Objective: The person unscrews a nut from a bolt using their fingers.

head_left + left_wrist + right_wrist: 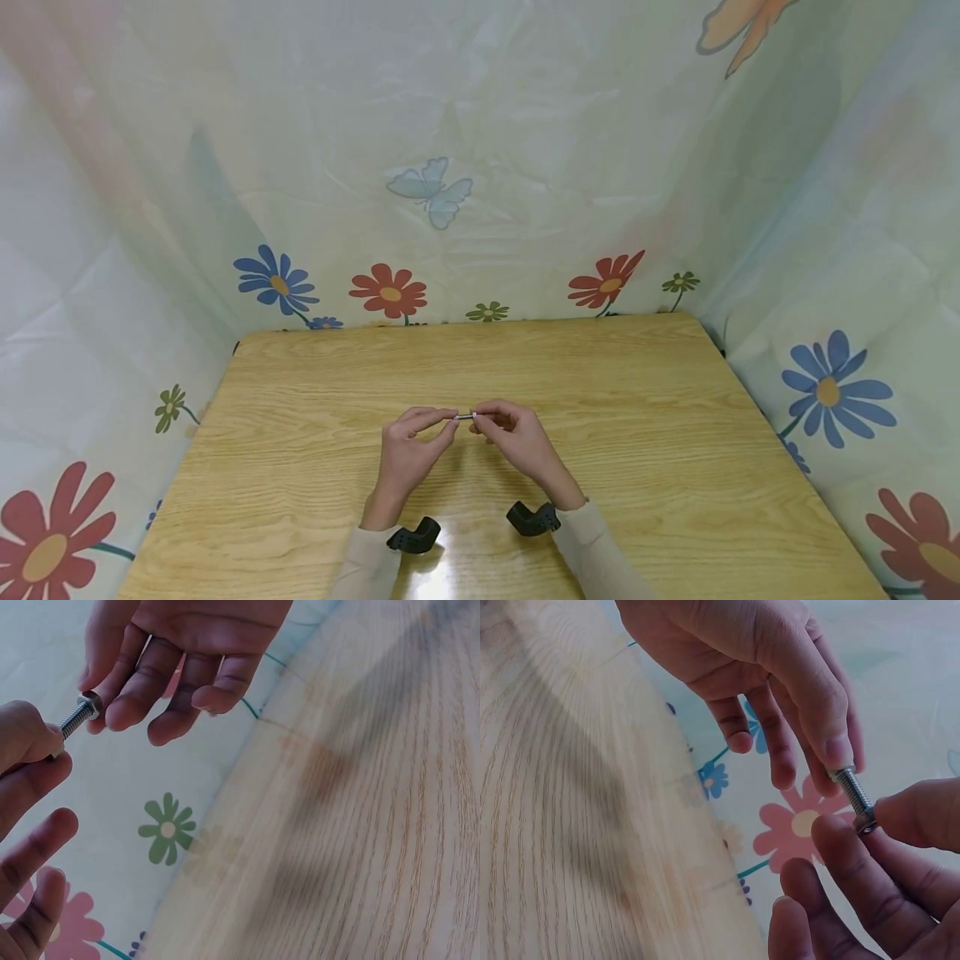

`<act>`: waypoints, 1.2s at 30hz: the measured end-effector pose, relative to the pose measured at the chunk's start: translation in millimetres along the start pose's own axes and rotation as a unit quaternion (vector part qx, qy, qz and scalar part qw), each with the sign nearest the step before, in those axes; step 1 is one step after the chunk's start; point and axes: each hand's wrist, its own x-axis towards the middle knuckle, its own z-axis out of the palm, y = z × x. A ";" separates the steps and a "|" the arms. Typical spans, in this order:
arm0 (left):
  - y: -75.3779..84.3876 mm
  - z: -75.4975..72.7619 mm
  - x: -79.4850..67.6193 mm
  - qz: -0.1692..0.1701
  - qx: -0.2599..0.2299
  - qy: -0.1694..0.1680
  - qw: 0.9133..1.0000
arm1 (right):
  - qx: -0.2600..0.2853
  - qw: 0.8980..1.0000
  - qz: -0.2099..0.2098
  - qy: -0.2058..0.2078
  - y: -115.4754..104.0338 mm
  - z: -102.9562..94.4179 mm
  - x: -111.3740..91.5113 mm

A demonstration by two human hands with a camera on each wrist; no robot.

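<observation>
Between the two hands, above the table, a small metal bolt (465, 416) is held nearly level. My left hand (407, 450) pinches one end of it between thumb and index finger, and those fingertips mostly hide that end. At the other end, my right hand (522, 439) pinches a hex nut (91, 703) with thumb and index finger. The bare threaded shank (854, 791) shows between the two grips in the right wrist view. On both hands the remaining fingers are loosely bent and off the bolt.
Beneath the hands is a light wood-grain table (300, 400). A pale curtain (525, 167) printed with flowers and butterflies surrounds its back and sides. Black wrist mounts (416, 536) sit on both forearms, close above the tabletop.
</observation>
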 end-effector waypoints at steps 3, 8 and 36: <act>-1.0 -0.1 -0.7 0.000 0.003 -0.004 1.000 | 0.008 1.000 -0.016 -0.006 0.9 -0.2 0.3; -2.8 -0.1 -1.6 -0.004 0.000 -0.011 1.000 | 0.022 0.999 -0.033 -0.006 1.8 0.0 0.8; -0.7 0.3 -2.8 -0.001 -0.007 0.006 1.000 | 0.014 1.000 0.016 -0.005 2.5 1.0 3.0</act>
